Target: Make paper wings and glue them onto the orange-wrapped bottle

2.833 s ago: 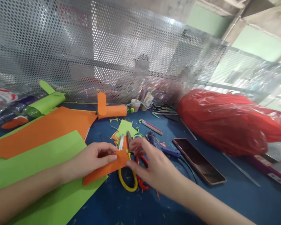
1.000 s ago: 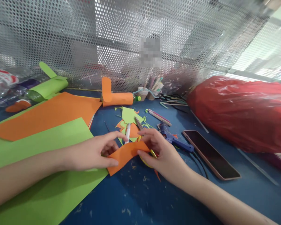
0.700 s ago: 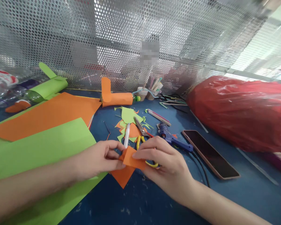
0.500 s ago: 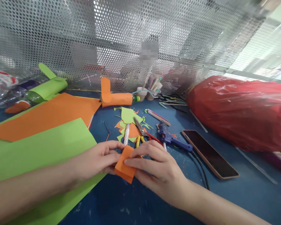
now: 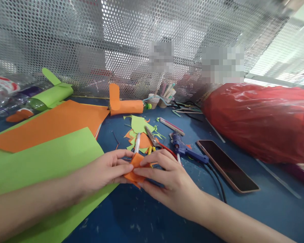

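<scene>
Between my two hands is a small folded piece of orange paper (image 5: 136, 163). My left hand (image 5: 116, 167) pinches its left side, thumb on top. My right hand (image 5: 167, 175) grips the right side, its fingers laid over the paper and partly hiding it. Just beyond lie a white stick (image 5: 137, 142), scissors (image 5: 152, 136) with red handles and a yellow-handled tool (image 5: 150, 151), partly covered by my right hand. Green and orange paper scraps (image 5: 139, 124) are heaped under them. A blue glue gun (image 5: 190, 151) rests right of the scraps.
Large green (image 5: 66, 152) and orange sheets (image 5: 55, 121) spread at left. Behind stand an orange-wrapped bottle (image 5: 128, 107), a green-wrapped bottle (image 5: 53, 96) and cups of sticks (image 5: 154, 101). A phone (image 5: 228, 167) and red plastic bag (image 5: 258, 121) lie right. A perforated metal screen (image 5: 131, 40) borders the table.
The folded orange paper has tilted and been pressed smaller between my fingers. My left thumb has moved farther over it, and both hands have shifted slightly.
</scene>
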